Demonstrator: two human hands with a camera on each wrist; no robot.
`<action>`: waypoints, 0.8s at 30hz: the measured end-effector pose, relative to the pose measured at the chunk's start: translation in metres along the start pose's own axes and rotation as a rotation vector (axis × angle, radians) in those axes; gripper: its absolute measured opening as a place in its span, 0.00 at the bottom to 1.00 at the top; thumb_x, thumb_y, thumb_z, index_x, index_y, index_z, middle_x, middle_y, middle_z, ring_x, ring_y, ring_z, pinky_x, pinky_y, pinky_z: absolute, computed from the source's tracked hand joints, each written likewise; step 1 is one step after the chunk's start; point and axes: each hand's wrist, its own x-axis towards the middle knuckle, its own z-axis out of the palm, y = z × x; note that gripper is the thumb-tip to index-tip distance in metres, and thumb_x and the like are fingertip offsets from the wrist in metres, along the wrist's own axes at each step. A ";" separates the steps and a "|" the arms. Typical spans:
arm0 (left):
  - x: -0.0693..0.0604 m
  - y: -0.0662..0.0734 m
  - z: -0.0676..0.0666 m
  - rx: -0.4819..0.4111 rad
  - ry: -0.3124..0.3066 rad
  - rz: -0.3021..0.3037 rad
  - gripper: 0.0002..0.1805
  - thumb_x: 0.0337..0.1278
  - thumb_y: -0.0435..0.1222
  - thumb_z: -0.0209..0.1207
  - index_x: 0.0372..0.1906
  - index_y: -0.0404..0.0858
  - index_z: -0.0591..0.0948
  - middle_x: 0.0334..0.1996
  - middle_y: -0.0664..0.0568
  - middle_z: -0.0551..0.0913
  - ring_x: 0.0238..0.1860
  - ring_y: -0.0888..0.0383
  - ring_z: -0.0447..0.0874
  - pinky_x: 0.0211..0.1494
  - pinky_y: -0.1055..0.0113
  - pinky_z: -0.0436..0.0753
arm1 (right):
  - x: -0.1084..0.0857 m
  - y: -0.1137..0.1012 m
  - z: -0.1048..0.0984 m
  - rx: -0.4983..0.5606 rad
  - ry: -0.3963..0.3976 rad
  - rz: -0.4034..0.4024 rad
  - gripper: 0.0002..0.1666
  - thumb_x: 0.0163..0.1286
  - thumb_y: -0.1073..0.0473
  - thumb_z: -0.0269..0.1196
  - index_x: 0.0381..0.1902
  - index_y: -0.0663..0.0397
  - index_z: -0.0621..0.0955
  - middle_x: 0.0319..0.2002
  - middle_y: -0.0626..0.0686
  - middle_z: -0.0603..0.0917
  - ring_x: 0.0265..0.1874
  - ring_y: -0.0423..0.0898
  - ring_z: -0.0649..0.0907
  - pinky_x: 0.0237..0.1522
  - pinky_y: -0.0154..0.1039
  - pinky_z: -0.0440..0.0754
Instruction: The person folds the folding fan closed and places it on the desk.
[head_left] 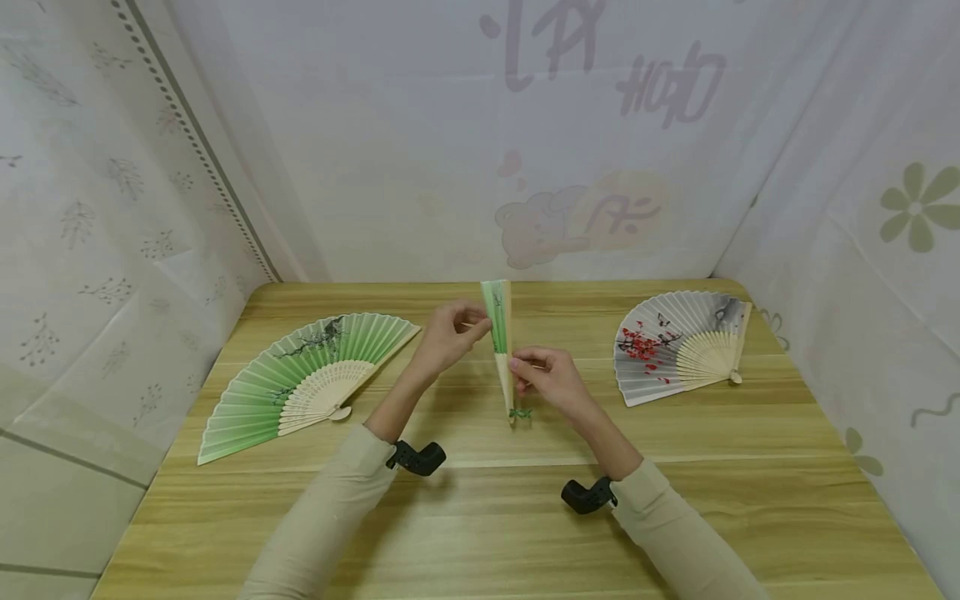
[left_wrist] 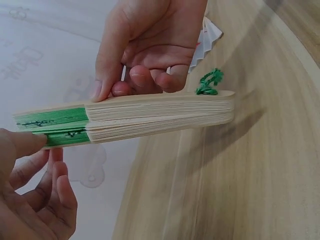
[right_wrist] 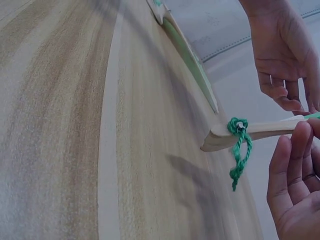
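Note:
A nearly closed green folding fan [head_left: 497, 321] stands upright above the middle of the table, its pivot end down. My left hand [head_left: 450, 335] pinches its green upper leaf from the left side. Lower down on the right, my right hand [head_left: 551, 377] holds the outer pale stick with thumb and fingertips. In the left wrist view the stacked ribs [left_wrist: 160, 117] show a narrow gap between two bundles. A knotted green cord [right_wrist: 240, 150] hangs from the pivot end in the right wrist view. The far sides of the fan are partly hidden.
An open green fan [head_left: 300, 387] lies on the wooden table [head_left: 480, 533] at the left. At the right lies an open grey-white fan [head_left: 675, 346] with red blossoms. Printed white cloth [head_left: 375, 167] hangs behind the table and along both sides.

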 end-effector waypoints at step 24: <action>-0.002 0.001 0.010 -0.050 -0.016 0.001 0.06 0.67 0.30 0.64 0.44 0.30 0.81 0.39 0.42 0.84 0.37 0.42 0.87 0.37 0.57 0.86 | -0.006 -0.003 -0.002 -0.038 -0.009 -0.095 0.10 0.76 0.65 0.62 0.46 0.71 0.83 0.33 0.66 0.81 0.30 0.58 0.81 0.36 0.54 0.86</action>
